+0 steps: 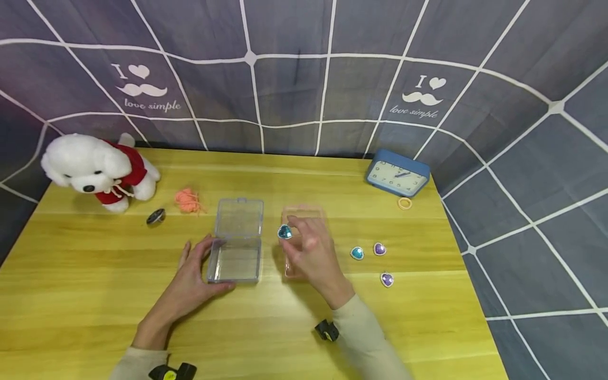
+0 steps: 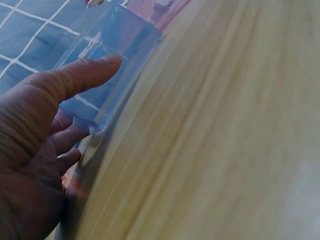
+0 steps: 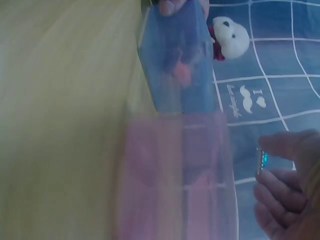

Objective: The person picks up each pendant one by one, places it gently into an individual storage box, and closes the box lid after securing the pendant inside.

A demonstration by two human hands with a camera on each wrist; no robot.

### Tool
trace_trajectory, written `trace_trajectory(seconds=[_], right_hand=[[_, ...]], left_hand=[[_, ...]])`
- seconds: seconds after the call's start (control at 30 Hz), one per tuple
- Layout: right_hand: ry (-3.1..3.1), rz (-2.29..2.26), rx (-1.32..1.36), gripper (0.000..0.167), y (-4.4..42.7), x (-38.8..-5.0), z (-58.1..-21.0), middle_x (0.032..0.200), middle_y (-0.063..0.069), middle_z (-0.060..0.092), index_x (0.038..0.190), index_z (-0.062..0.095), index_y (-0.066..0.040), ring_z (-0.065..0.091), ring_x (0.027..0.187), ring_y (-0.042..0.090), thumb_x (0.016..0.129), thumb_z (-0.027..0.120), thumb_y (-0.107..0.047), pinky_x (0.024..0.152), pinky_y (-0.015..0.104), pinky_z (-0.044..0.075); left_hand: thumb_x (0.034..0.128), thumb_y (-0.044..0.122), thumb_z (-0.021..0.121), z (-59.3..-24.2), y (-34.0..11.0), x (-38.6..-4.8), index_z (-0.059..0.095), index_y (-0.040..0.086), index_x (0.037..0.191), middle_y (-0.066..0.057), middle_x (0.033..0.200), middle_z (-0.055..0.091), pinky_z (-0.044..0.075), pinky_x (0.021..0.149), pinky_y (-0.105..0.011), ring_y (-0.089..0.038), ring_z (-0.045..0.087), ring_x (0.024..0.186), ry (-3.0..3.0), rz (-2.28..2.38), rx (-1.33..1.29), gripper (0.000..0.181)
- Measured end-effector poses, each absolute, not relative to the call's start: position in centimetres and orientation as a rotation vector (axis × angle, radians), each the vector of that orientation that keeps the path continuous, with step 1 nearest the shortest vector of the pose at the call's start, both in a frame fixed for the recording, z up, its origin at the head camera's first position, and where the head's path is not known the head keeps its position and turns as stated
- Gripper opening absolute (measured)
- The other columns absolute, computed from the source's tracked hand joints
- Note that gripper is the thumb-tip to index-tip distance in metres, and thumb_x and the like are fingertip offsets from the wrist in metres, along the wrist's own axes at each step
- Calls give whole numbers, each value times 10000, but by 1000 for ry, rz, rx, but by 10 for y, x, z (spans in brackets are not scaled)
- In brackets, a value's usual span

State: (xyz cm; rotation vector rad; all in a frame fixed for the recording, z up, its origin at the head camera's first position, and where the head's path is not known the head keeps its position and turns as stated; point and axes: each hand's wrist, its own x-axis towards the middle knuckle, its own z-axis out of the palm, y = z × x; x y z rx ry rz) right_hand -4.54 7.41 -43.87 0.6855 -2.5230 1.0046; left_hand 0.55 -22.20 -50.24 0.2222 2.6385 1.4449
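In the head view my left hand [image 1: 192, 277] holds the clear, lidded plastic box [image 1: 235, 279] by its left side, thumb along the front and fingers at the side. The box's lid [image 1: 239, 219] lies open toward the back. My right hand [image 1: 315, 253] pinches a teal heart-shaped gem [image 1: 284, 232] with a sparkling rim, raised over the left edge of a pink transparent box [image 1: 291, 269]. The right wrist view shows the gem [image 3: 264, 160] edge-on between thumb and finger. Part of the pink box is hidden by the right hand.
Right of the pink box lie another teal heart gem [image 1: 357, 253] and two purple ones [image 1: 379, 249]. Farther back are a blue clock [image 1: 398, 173] and a small ring [image 1: 405, 203]. A plush dog [image 1: 102, 169], orange yarn [image 1: 188, 201] and a dark round object [image 1: 155, 217] sit left.
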Motion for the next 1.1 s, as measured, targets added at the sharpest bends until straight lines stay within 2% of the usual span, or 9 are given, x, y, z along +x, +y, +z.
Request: trace_trajectory(seconds=[0.17,0.27,0.4,0.57,0.77,1.0,1.1], right_hand=[[-2539,937,741,471,59,-45,-442,1072,107,760,1214,721,28,711,869,202,821,918,-143,846,335,605],[-2553,903,775,462,50,-45,-443,1071,80,769,1217,729,13,691,918,206,836,912,-172,826,298,600],[-2556,924,847,461,38,-47,-444,1092,82,774,1230,723,29,697,1010,238,850,901,-165,884,303,605],[-2600,882,914,478,23,-48,-446,1119,94,767,1258,718,14,693,1047,242,870,887,-206,927,320,595],[-2610,847,972,495,5,-48,-449,1129,103,777,1252,728,-10,713,1035,235,848,907,-232,935,331,593],[-2700,728,1006,489,-10,-43,-450,1196,63,769,1296,718,-46,701,1110,210,902,857,-300,1059,326,533],[-2712,702,1014,476,-15,-43,-451,1199,41,768,1294,724,-60,685,1113,192,913,845,-318,1033,301,527]], left_hand=[[694,293,1001,-503,-222,8,386,50,1574,-335,1591,418,-119,1284,-612,-512,25,1592,2634,1453,207,1100],[695,294,1001,-504,-222,9,380,47,1578,-329,1593,421,-112,1289,-604,-510,49,1591,2643,1445,207,1108],[693,287,1004,-505,-223,9,379,58,1583,-317,1580,447,-113,1298,-567,-512,157,1574,2661,1437,228,1112],[693,285,1005,-506,-222,8,391,61,1576,-307,1573,465,-109,1300,-558,-511,201,1561,2669,1445,246,1099],[708,308,999,-503,-222,8,386,61,1578,-284,1572,481,-94,1304,-550,-481,219,1567,2672,1442,247,1093],[723,331,990,-503,-222,8,351,56,1601,-282,1569,487,-99,1307,-526,-470,221,1571,2675,1424,250,1121],[720,335,991,-503,-222,8,346,53,1602,-288,1572,480,-105,1307,-521,-470,217,1573,2667,1427,250,1129]])
